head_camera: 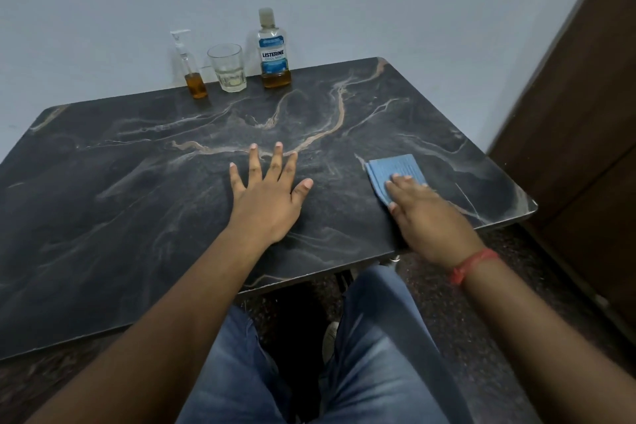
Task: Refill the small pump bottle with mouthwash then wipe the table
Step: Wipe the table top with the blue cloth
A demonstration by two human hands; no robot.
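- Your right hand [426, 213]: fingers straight and together, laid flat on the blue cloth [395, 172], pressing it to the table [137, 217] near the right front corner. Nothing is pinched or curled round.
- Your left hand [265, 196]: fingers spread apart, palm flat on the bare tabletop toward the middle, well apart from the cloth. It holds nothing.
- Blue cloth: folded, thin, soft and light by the look of it. It will likely bunch if you push from one edge, so keep the flat palm over its centre and drag.
- Table: dark marbled top, probably smooth enough for the cloth to slide.
- Small pump bottle [192, 76]: upright at the far edge by the wall, amber liquid low in it, pump head on. Narrow and light, likely easy to tip; wipe round it with care.
- Glass tumbler [228, 69]: just beside the pump bottle, fragile.
- Mouthwash bottle [274, 52]: upright, capped, right of the tumbler, little liquid left.
- Judged step: wiping, refill apparently done.
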